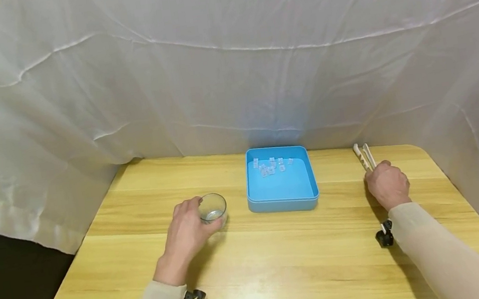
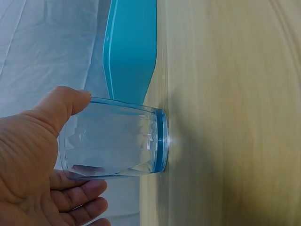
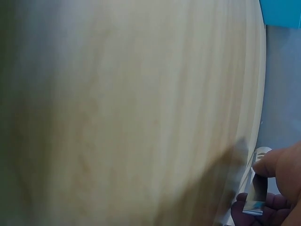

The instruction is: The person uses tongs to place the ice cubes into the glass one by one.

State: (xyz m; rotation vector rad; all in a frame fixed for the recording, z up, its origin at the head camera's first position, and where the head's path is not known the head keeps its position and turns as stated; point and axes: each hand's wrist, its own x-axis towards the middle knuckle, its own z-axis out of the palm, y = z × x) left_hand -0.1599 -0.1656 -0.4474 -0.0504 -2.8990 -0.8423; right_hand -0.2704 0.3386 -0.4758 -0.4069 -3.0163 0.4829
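A clear drinking glass [image 1: 213, 208] stands upright on the wooden table, left of the middle. My left hand [image 1: 188, 231] holds it near the rim, thumb on the near side and fingers round the far side; in the left wrist view the glass [image 2: 113, 139] shows nothing inside. At the right, my right hand [image 1: 388, 184] grips a pair of white tongs [image 1: 361, 157], their two arms spread apart and pointing to the back of the table. The right wrist view catches the thumb and fingers on the tongs [image 3: 256, 195] at its lower right corner.
Between the hands sits a blue square tray [image 1: 284, 204] with several small clear cubes [image 1: 270, 169] toward its back. A pale curtain [image 1: 231, 85] hangs behind and beside the wooden table [image 1: 254, 258].
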